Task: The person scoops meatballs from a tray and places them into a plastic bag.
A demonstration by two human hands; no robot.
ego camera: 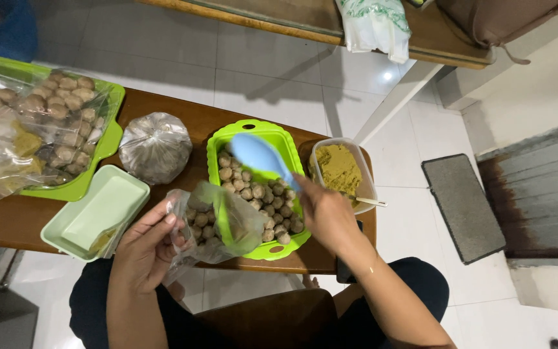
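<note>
My left hand (pixel 144 249) holds open a clear plastic bag (pixel 217 223) partly filled with brown meatballs, at the near edge of the brown table (pixel 8 223). My right hand (pixel 325 213) grips a light blue spoon (pixel 259 156), its bowl raised over a bright green tray (pixel 217 143) that holds several loose meatballs (pixel 259 197). The bag's mouth lies against the tray's near left side.
A clear tub of yellowish powder (pixel 340 169) with a small stick in it stands right of the tray. A tied clear bag (pixel 155 147), a pale green lid (pixel 95 213) and a second green tray with bagged meatballs (pixel 40 129) lie left. White tiled floor and a grey mat (pixel 463 207) lie beyond.
</note>
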